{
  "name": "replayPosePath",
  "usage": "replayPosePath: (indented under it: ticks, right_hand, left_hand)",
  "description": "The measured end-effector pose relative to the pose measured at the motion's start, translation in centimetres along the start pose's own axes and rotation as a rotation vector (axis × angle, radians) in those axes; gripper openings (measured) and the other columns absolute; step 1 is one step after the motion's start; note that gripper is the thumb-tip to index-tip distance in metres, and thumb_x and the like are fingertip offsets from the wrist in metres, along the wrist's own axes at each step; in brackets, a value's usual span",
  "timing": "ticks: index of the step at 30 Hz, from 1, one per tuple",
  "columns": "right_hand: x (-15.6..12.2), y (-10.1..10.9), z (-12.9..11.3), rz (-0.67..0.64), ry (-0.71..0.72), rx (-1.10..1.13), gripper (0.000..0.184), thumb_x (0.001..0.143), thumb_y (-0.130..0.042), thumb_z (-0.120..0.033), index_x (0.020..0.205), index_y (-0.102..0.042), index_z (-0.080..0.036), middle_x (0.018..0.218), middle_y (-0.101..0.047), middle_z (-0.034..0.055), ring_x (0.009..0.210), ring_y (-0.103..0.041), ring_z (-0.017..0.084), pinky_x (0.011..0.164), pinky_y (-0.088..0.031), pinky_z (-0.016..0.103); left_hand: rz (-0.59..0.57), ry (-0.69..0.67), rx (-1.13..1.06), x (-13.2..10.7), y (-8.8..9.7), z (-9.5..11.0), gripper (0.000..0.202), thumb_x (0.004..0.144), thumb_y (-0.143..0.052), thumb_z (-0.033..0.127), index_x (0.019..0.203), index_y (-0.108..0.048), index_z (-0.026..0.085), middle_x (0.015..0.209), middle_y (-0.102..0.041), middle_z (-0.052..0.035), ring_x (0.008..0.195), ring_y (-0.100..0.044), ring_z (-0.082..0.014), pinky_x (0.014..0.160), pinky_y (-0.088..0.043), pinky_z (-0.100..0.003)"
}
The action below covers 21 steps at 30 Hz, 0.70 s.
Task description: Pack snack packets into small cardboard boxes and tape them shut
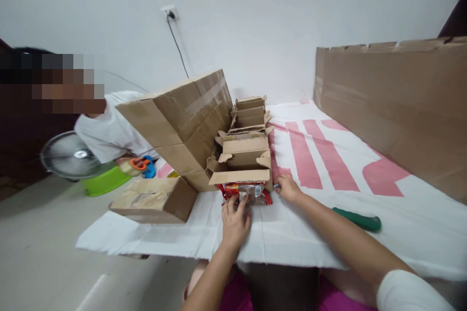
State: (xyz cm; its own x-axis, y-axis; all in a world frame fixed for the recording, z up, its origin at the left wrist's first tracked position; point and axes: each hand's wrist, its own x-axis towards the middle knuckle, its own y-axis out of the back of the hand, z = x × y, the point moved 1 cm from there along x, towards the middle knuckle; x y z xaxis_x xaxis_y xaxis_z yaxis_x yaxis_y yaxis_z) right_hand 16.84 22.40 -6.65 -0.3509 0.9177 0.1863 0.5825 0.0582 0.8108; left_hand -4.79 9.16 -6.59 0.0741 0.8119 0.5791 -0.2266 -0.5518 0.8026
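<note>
A red packet with a clear window [251, 193] lies on the white sheet, against the near end of a row of open cardboard boxes [241, 159]. My left hand [235, 223] rests on its near side, fingers apart and touching the wrapper. At the right side of the nearest box is my right hand [288, 188]. Its fingers are closed around a small pale piece, too small to name. The flaps of the nearest box stand up and partly cover the packet's top.
Closed cardboard boxes [193, 112] are stacked left of the row, with a single box [153, 200] in front. A green, handle-like object [357, 219] lies at right. A long cardboard panel [394, 102] stands behind it. At left, another person holds orange-handled scissors [138, 163] near a fan [78, 154].
</note>
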Motion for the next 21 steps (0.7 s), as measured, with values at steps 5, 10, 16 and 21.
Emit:
replayPosePath:
  ticks: [5, 10, 16, 21]
  right_hand:
    - [-1.0, -0.2, 0.0, 0.036, 0.014, -0.037, 0.023, 0.078, -0.060, -0.012, 0.100, -0.066, -0.016, 0.107, -0.065, 0.0093, 0.106, -0.054, 0.025, 0.092, -0.043, 0.034]
    - [-2.2, -0.6, -0.4, 0.084, 0.045, -0.079, 0.030, 0.085, -0.052, -0.014, 0.114, -0.061, -0.015, 0.116, -0.063, 0.0109, 0.112, -0.049, 0.026, 0.100, -0.038, 0.037]
    - [-2.5, -0.8, -0.5, 0.106, 0.062, -0.112, 0.033, 0.086, -0.050, -0.015, 0.118, -0.058, -0.014, 0.116, -0.063, 0.0108, 0.112, -0.050, 0.026, 0.100, -0.038, 0.038]
    - [-2.5, -1.2, -0.3, 0.122, 0.069, -0.134, 0.037, 0.086, -0.048, -0.016, 0.122, -0.055, -0.013, 0.120, -0.062, 0.0129, 0.112, -0.051, 0.026, 0.100, -0.039, 0.039]
  left_hand:
    - [-0.001, 0.006, 0.014, -0.1, 0.0, 0.1, 0.052, 0.082, -0.056, 0.017, 0.133, -0.053, 0.023, 0.133, -0.040, -0.0140, 0.119, -0.040, -0.0314, 0.101, -0.039, -0.050]
    - [-0.049, 0.033, 0.051, 0.8, 0.4, 0.6, 0.056, 0.083, -0.059, 0.026, 0.138, -0.049, 0.026, 0.129, -0.043, -0.0143, 0.115, -0.041, -0.0316, 0.098, -0.040, -0.049]
    - [-0.255, 0.184, 0.168, 3.3, 0.9, 1.1, 0.062, 0.084, -0.061, 0.030, 0.143, -0.041, 0.034, 0.122, -0.045, -0.0137, 0.108, -0.044, -0.0320, 0.090, -0.042, -0.046]
    - [-0.342, 0.238, 0.203, 5.4, 0.7, 1.1, 0.068, 0.084, -0.062, 0.034, 0.146, -0.034, 0.037, 0.122, -0.044, -0.0138, 0.110, -0.043, -0.0335, 0.088, -0.043, -0.043]
